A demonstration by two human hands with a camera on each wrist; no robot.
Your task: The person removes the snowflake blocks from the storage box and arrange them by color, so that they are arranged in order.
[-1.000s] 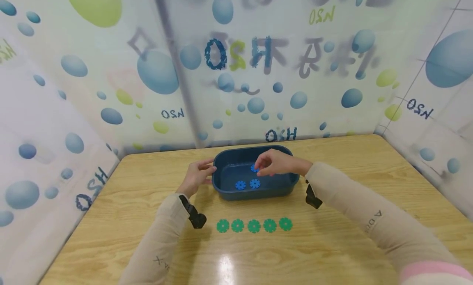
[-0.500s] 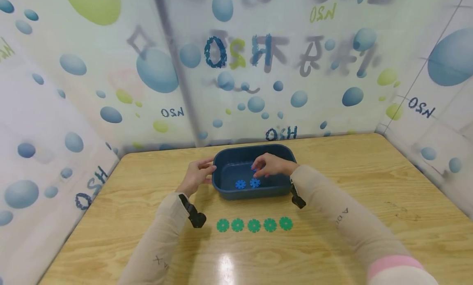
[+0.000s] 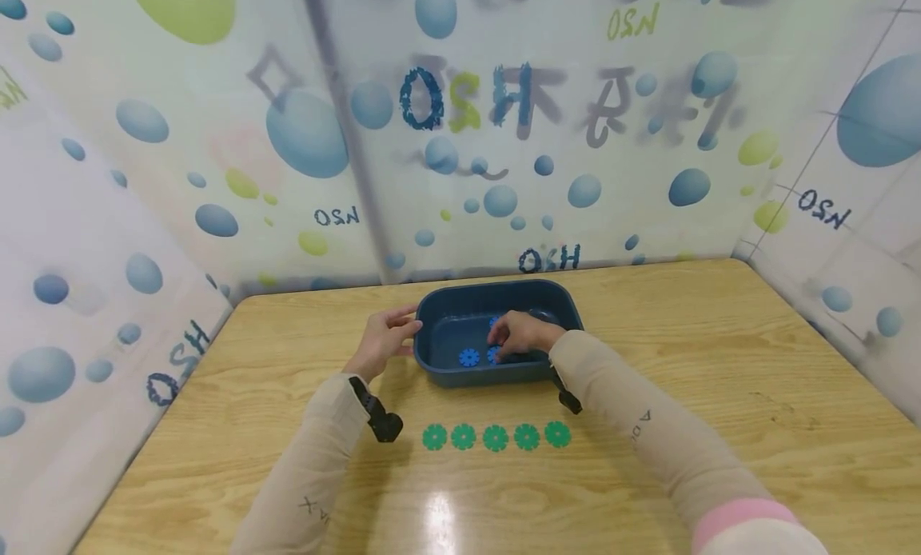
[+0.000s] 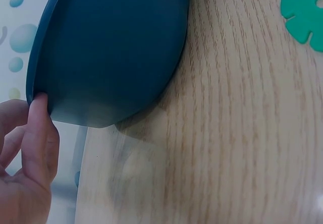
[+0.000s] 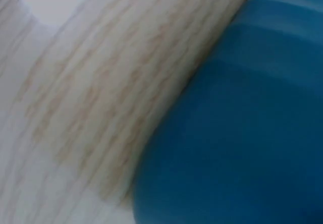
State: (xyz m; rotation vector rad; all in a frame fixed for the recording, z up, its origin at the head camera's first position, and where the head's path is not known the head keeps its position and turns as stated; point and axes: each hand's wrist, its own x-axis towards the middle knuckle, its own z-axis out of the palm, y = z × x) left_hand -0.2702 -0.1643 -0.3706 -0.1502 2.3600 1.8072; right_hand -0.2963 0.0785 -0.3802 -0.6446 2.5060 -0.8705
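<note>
Blue basin (image 3: 460,379) sits on the desk (image 3: 302,331), its long axis running left to right. Left hand (image 3: 382,344) pinches its left rim. Right hand (image 3: 528,333) is inside it, fingers bent, with one blue disc (image 3: 469,357) to their left; I cannot tell whether they grip another.

The dark blue basin (image 3: 460,378), oblong with rounded corners, stands on the desk (image 3: 302,331) near the middle of its far edge. Inside, one notched blue disc (image 3: 469,357) lies flat by the near wall; a second disc (image 3: 492,353) and a third disc (image 3: 493,321) are partly hidden.
</note>
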